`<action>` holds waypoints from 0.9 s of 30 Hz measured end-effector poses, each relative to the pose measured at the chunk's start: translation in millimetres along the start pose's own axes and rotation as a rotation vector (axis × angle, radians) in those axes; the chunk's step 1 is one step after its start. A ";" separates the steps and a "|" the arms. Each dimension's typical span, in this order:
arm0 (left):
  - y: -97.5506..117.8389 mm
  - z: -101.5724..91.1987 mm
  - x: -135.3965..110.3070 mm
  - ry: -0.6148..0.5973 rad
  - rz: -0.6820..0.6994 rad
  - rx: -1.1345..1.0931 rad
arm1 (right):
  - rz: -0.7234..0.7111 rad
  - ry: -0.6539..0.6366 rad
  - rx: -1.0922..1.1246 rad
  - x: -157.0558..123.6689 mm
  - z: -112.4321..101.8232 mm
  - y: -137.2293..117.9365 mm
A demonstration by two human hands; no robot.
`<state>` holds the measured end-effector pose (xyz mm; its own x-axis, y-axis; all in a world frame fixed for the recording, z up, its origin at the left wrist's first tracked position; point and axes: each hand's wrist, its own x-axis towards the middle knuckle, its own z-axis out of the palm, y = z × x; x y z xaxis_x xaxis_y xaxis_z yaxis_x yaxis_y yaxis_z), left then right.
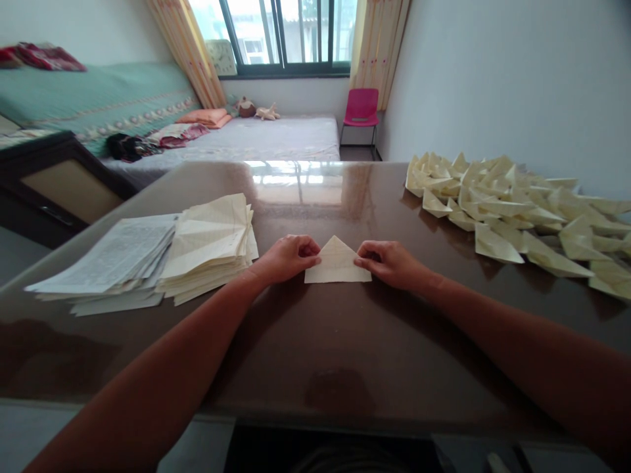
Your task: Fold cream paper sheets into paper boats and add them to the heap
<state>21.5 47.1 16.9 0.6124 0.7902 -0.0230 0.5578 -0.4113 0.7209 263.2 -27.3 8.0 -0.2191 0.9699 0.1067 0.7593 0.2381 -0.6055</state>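
Both hands pinch a cream paper folded into a triangle (337, 264), lying flat mid-desk: left hand (287, 257) at one corner, right hand (387, 263) at the other, probably pressing its creases on the shiny brown desk (315, 355).

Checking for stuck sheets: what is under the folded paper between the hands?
The folded paper lies on the brown table, left hand and right hand pinching its side corners. Anything directly beneath it is covered.

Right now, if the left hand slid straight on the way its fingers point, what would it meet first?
The folded paper that the left hand already pinches; beyond it, probably the right hand.
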 end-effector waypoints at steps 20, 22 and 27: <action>32.4 21.8 -13.1 -0.136 0.093 -0.132 | -0.319 -0.009 -0.265 -9.4 -2.1 -17.0; 31.2 22.0 -12.4 -0.199 0.038 -0.220 | -0.266 -0.039 -0.184 -7.2 -2.2 -13.5; 27.3 30.1 -12.2 -0.163 0.076 -0.353 | -0.195 -0.036 0.012 -4.8 -3.2 -14.1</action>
<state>46.2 12.5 16.0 0.7413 0.6693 -0.0495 0.2977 -0.2617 0.9181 255.5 -35.1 18.5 -0.3831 0.9028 0.1952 0.6929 0.4206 -0.5857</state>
